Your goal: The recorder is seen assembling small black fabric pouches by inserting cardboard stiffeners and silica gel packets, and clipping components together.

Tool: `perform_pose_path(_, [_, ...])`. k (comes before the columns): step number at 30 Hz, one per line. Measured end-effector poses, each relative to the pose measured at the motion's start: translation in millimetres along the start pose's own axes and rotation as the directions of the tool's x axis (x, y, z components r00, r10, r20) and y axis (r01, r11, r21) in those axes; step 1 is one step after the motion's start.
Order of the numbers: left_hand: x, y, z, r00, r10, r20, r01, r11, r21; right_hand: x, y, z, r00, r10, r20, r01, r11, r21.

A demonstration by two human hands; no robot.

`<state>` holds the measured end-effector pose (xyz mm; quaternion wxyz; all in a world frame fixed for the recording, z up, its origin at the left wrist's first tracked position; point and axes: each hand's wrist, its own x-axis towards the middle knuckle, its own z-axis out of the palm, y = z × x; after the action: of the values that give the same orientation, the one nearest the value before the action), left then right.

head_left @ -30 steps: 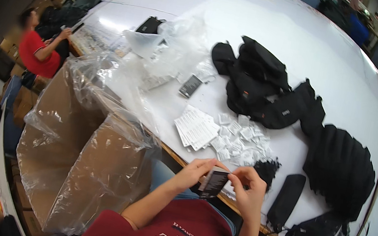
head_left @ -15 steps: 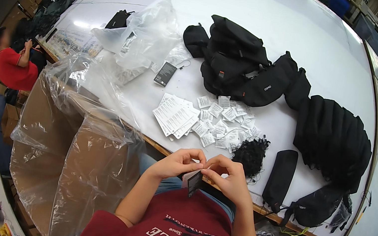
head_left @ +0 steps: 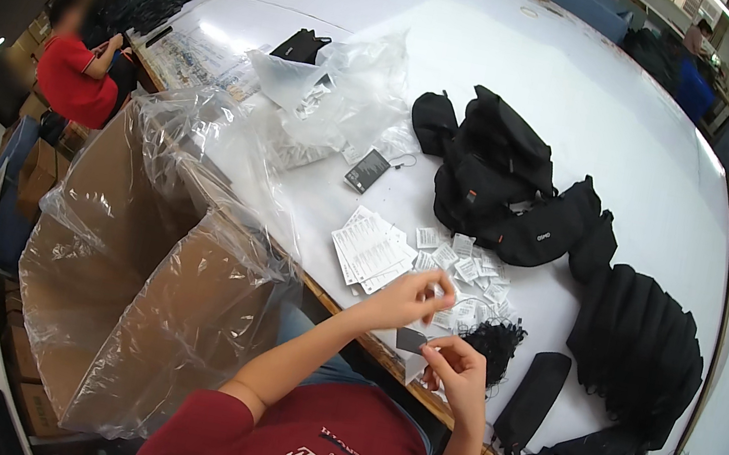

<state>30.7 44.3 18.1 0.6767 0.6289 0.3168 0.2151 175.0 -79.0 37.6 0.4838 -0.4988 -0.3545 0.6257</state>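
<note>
At the table's near edge, my right hand [head_left: 456, 372] pinches a folded hang tag [head_left: 411, 340], its dark face up and a pale flap hanging beneath. My left hand [head_left: 412, 300] is raised just left of and above it, thumb and fingers closed together. Whatever those fingertips hold, if anything, is too small to make out. Beyond the left hand lie a loose pile of small white printed labels [head_left: 476, 272] and a fanned stack of larger white cards [head_left: 371, 246]. A tangle of black strings [head_left: 494, 346] sits close to my right hand.
Black bags [head_left: 492, 167] are heaped mid-table, with a packed row of black pouches [head_left: 640, 349] at right. One black tag [head_left: 367, 170] with a cord lies near clear plastic bags [head_left: 340, 92]. A plastic-lined carton [head_left: 163, 319] stands at left; a person in red [head_left: 76, 79] sits beyond.
My hands have moved apart; the left has gone forward and up, leaving the tag in the right hand. The whole view has shifted as my head turned.
</note>
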Motion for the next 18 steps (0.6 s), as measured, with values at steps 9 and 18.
perform_pose_path(9, [98.6,-18.9,-13.7,0.825,0.384,-0.414,-0.141,0.850,0.507,-14.0,9.0,3.5,1.000,0.005,0.026,-0.004,0.999,-0.043])
perform_pose_path(18, [111.7,-25.3,-5.5,0.836,0.327,-0.440,-0.141,0.904,0.405,-15.9,8.9,-4.2,1.000,-0.012,-0.010,0.012,0.999,-0.031])
